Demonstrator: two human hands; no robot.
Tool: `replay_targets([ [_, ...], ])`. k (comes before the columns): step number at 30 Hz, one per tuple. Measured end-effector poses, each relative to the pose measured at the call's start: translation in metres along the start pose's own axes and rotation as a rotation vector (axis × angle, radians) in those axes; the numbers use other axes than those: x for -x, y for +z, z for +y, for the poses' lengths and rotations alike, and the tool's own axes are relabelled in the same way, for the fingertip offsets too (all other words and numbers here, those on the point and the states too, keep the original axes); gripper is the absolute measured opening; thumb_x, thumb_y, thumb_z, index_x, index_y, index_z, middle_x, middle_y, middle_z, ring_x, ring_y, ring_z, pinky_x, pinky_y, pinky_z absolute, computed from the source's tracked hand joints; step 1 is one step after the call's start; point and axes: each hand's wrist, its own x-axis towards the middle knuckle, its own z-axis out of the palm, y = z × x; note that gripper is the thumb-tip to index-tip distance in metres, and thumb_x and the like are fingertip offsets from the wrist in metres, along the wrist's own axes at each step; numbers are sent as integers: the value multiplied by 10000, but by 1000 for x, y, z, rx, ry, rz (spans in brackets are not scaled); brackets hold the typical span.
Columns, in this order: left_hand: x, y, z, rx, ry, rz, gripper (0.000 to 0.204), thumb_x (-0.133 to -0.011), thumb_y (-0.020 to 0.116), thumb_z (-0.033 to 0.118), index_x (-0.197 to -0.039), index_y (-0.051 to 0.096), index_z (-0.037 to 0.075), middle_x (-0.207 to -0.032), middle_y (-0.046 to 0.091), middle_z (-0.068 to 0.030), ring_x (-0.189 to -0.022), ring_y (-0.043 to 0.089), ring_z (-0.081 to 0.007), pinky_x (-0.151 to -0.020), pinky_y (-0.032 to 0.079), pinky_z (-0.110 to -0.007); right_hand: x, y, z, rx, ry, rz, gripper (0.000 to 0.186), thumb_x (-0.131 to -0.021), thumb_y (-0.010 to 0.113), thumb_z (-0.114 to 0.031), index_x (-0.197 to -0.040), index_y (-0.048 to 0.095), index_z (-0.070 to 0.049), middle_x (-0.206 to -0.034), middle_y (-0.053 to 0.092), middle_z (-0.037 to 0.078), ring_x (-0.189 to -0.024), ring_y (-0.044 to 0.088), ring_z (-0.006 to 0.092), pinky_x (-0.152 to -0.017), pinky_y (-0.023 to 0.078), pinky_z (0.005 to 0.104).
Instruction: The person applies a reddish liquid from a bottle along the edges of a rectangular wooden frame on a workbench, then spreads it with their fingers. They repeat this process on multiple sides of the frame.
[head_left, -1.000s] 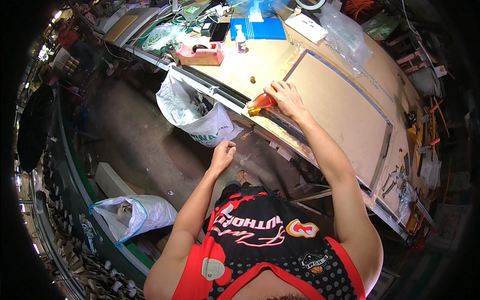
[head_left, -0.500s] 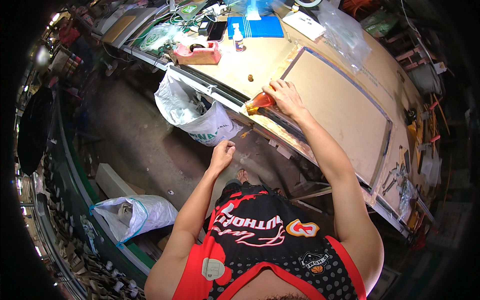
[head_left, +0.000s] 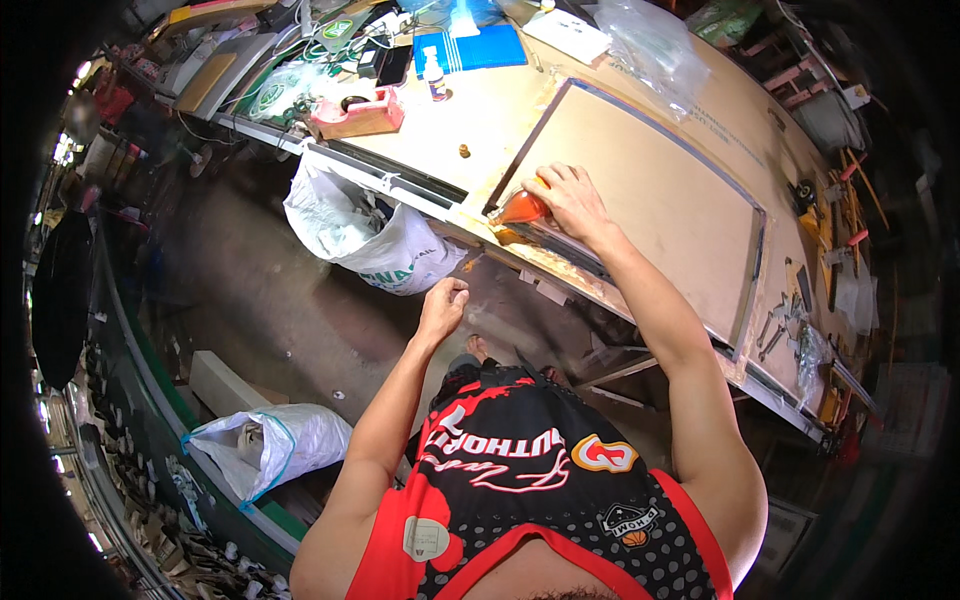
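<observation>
My right hand (head_left: 575,205) is wrapped round a clear bottle (head_left: 522,208) of orange-red liquid. The bottle is tipped well over, its far end toward the left, low over the front edge of the workbench. Just behind it is the corner of a dark-edged rectangular frame (head_left: 655,130) set on the brown bench top (head_left: 480,110). A small brown cap-like piece (head_left: 464,151) stands on the bench to the left. My left hand (head_left: 441,308) hangs in front of the bench with curled fingers; whether anything is inside them is hidden.
A white sack (head_left: 390,245) hangs open at the bench edge, and another sack (head_left: 310,440) lies at lower left. A red tape dispenser (head_left: 360,115), a small white bottle (head_left: 434,75) and a blue folded sheet (head_left: 470,50) are farther back. Tools (head_left: 775,330) lie at the right end.
The view has shifted, so the bench appears farther left. My right hand keeps the bottle tipped at the bench edge, and my left hand stays curled in nearly the same place.
</observation>
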Motion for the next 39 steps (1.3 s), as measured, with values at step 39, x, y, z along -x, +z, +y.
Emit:
replay_targets([
  [39,34,192,87,-23,306,-357,106,-941,701,47,-1028,707,-14,-975,719,-141,-854,701,-237,-799,565,-350,353,-99,37,198,469,39,565,-808,743,-130,-1358,628,-191,-1338,591,64,-1313,524,275,-1112,413,462],
])
